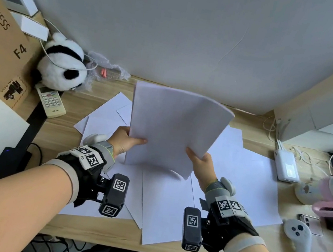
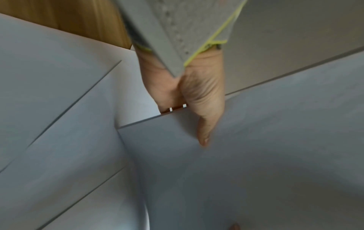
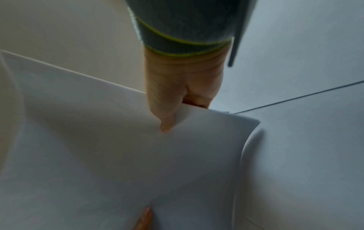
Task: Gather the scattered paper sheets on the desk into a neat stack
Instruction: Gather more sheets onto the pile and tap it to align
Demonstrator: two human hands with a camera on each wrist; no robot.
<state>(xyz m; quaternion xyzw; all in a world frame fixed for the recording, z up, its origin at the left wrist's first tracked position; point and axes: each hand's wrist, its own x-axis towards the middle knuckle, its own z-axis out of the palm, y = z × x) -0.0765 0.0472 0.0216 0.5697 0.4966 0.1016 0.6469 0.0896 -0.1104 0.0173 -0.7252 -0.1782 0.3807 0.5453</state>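
A bundle of white paper sheets is held upright above the middle of the wooden desk, its top bending to the right. My left hand pinches its lower left edge, thumb on the front. My right hand pinches its lower right edge. The left wrist view shows the left hand with its thumb on the held sheets. In the right wrist view the right hand presses its thumb on the curling bundle. Several loose sheets lie overlapped on the desk beneath and around.
A plush panda and a remote control sit at the back left beside a cardboard box. On the right are a white charger, a pink and blue bottle, a phone and a grey controller.
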